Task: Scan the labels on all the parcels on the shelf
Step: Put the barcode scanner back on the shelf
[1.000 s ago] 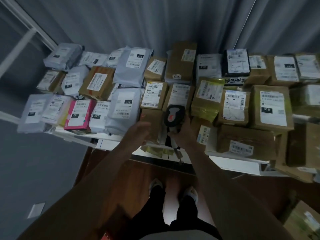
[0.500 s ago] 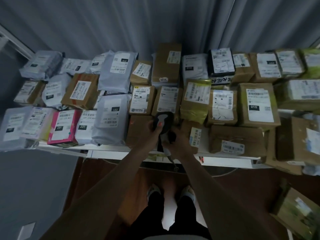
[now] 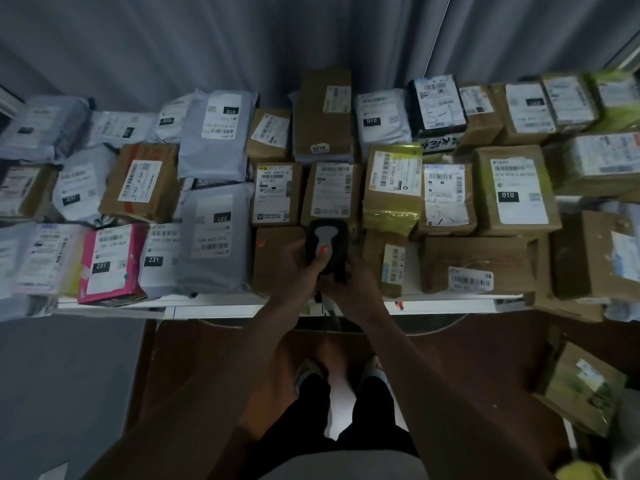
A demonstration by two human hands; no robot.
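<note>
While both hands (image 3: 349, 289) grip, scanner (image 3: 325, 245) between fingers (image 3: 320, 259)

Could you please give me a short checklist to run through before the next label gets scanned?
1. Scanner in hand: ok. The right hand holds it from below and the left hand grips its side, thumb on the orange button.
2. Scanner aimed at a label: cannot tell. Its head sits near the brown box in the middle row, but no beam shows.
3. That box's label faces up and is uncovered: ok.
4. Front brown box label visible: not ok. No label shows on its top, and the left hand covers part of it.
5. Pink parcel label readable: ok.
</note>
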